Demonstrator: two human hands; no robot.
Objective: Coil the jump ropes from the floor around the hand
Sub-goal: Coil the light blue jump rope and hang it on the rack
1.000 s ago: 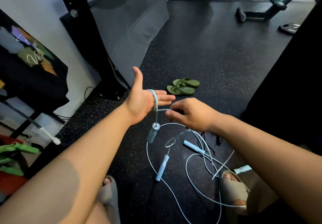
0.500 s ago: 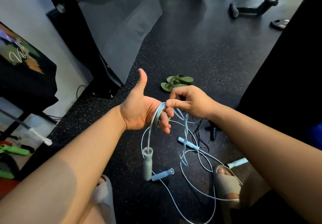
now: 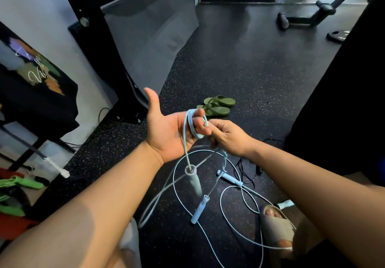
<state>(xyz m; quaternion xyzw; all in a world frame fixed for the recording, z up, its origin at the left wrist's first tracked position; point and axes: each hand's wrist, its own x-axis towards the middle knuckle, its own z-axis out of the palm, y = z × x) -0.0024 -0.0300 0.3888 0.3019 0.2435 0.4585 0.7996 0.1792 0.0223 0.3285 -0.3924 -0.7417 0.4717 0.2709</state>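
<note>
A: Left hand (image 3: 168, 131) is the spool. Palm up, thumb up, fingers (image 3: 199, 125) together and curled a little, a few turns of the pale blue rope (image 3: 188, 126) around them.

B: Right hand (image 3: 229, 137)?

A: Just beside the left fingertips, thumb and fingers pinched on the rope, feeding it. One handle (image 3: 194, 181) hangs from the left palm on a short tail, clear of the floor.

B: How to wind it well?

A: My view: hold the left fingers stiff and together so turns sit side by side, light tension from the right hand, let slack slide through the pinch. The dangling handle may swing and snag a loop.

B: What's left?

A: Most of it. Long loops lie on the floor (image 3: 239, 63) below the hands, with two more blue handles (image 3: 199, 209) (image 3: 230, 177). One loop runs by the sandal (image 3: 278, 226) at the right foot, so it could catch there. A thin black cord (image 3: 245, 174) lies among them too.

B: Floor?

A: Black speckled rubber, probably grippy, so rope drags rather than slides. Lift it, don't pull.

B: Farther out?

A: Green flip-flops (image 3: 217, 106) past the hands, black rack post (image 3: 93, 38) left, a bench frame (image 3: 308, 15) and a weight plate (image 3: 338, 35) at the back.
</note>
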